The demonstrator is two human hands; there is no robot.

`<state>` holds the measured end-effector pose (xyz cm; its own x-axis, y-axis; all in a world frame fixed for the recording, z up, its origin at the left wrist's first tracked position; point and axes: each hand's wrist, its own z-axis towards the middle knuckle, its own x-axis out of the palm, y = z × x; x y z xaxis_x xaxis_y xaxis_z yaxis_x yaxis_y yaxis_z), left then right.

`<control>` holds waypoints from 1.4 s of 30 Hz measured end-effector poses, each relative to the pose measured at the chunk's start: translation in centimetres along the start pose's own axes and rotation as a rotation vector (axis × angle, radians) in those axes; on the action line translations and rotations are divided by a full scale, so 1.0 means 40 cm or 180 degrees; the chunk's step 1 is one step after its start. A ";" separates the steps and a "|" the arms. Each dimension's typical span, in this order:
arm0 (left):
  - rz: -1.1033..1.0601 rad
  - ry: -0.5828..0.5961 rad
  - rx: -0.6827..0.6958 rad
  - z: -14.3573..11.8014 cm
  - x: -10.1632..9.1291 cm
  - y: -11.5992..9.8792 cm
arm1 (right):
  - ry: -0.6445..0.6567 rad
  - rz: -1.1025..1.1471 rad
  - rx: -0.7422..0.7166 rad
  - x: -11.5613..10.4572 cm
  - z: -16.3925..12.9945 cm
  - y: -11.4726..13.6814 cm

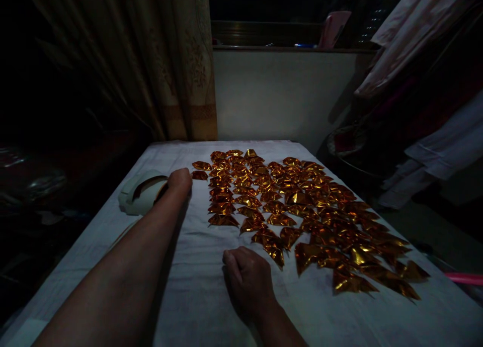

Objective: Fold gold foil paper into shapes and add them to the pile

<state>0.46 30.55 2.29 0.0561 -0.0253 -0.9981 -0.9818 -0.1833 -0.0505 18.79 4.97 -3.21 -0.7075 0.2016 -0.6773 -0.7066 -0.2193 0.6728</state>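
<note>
My left hand (pixel 180 180) reaches across to the far left of the table with its fingers curled. Their tips are hidden, so what they grip, if anything, does not show. Just right of it lies a small folded gold foil piece (pixel 199 175), with another foil piece (pixel 202 165) behind. My right hand (pixel 251 279) rests on the cloth near the front as a loose fist, nothing visible in it. Many shiny foil pieces (pixel 249 201), shaped like ingots with pointed ends, lie in rows to the right. Next to my left wrist sits a pale, rounded object with a curved opening (pixel 141 204).
A white cloth (pixel 192 271) covers the table. Behind it hangs a patterned curtain (pixel 188 75) beside a pale wall (pixel 279 95). A pink cup (pixel 335 29) stands on the window sill. Clothes (pixel 437 151) hang at the right, and the room is dim.
</note>
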 end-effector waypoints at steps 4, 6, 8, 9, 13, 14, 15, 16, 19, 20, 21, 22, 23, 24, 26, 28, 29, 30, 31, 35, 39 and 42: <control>-0.0067 -0.0050 0.0146 -0.038 -0.006 0.007 | 0.0070 -0.0007 0.0019 -0.003 0.002 0.002; -0.0125 -0.0105 0.0281 -0.070 -0.011 0.012 | 0.0103 -0.0012 0.0040 -0.004 0.003 0.002; -0.0196 -0.0160 0.0440 -0.106 -0.017 0.025 | 0.0104 -0.0004 0.0053 -0.005 0.003 0.002; -0.0227 -0.0183 0.0507 -0.126 -0.022 0.036 | 0.0094 -0.0003 0.0051 -0.005 0.003 0.002; -0.0332 -0.0219 0.0639 -0.201 -0.051 0.103 | 0.0071 -0.0018 0.0053 -0.007 0.002 0.003; -0.0357 -0.0200 0.0646 -0.218 -0.060 0.125 | 0.0087 -0.0018 0.0067 -0.008 0.002 0.003; -0.0392 -0.0160 0.0673 -0.234 -0.069 0.149 | 0.0104 -0.0011 0.0081 -0.008 0.002 0.003; -0.0436 -0.0100 0.0701 -0.249 -0.077 0.173 | 0.0109 -0.0004 0.0092 -0.008 0.002 0.003; -0.0546 0.0022 0.0705 -0.290 -0.085 0.242 | 0.0097 -0.0010 0.0079 -0.006 0.002 0.001; -0.0579 0.0054 0.0697 -0.304 -0.081 0.262 | 0.0096 -0.0020 0.0074 -0.005 0.001 0.000; -0.0635 0.0117 0.0700 -0.318 -0.075 0.279 | 0.0101 -0.0029 0.0069 -0.004 0.001 -0.001; -0.0649 0.0167 0.0689 -0.333 -0.066 0.292 | 0.0113 -0.0033 0.0064 -0.004 0.001 -0.003; -0.0646 0.0162 0.0666 -0.348 -0.056 0.301 | 0.0122 -0.0036 0.0056 -0.004 0.000 -0.004; -0.0638 0.0160 0.0662 -0.365 -0.046 0.307 | 0.0126 -0.0041 0.0046 -0.004 0.000 -0.005; -0.0474 0.0249 0.0572 -0.400 -0.029 0.306 | 0.0114 -0.0051 0.0030 -0.004 -0.001 -0.007; -0.0206 0.0365 0.0326 -0.432 -0.017 0.297 | 0.0091 -0.0075 0.0024 -0.004 -0.001 -0.008; -0.0105 0.0396 0.0213 -0.446 -0.013 0.292 | 0.0087 -0.0085 0.0026 -0.004 -0.001 -0.008; -0.0015 0.0425 0.0092 -0.458 -0.009 0.289 | 0.0085 -0.0092 0.0027 -0.004 -0.001 -0.008; 0.0042 0.0442 0.0014 -0.467 -0.004 0.288 | 0.0084 -0.0096 0.0025 -0.004 -0.001 -0.008; 0.0034 0.0473 -0.0178 -0.482 0.015 0.303 | 0.0075 -0.0052 0.0027 -0.003 -0.002 -0.009; -0.0156 0.0381 -0.0129 -0.485 0.022 0.318 | 0.0081 -0.0058 0.0020 -0.001 -0.002 -0.013; -0.0350 0.0246 -0.0065 -0.484 0.005 0.318 | 0.0105 -0.0077 0.0004 0.000 -0.002 -0.017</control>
<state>-8.52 9.18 2.14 0.1778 -0.0796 -0.9808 -0.9650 -0.2092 -0.1580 19.25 5.06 -3.68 -0.6894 0.1753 -0.7029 -0.7236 -0.2136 0.6564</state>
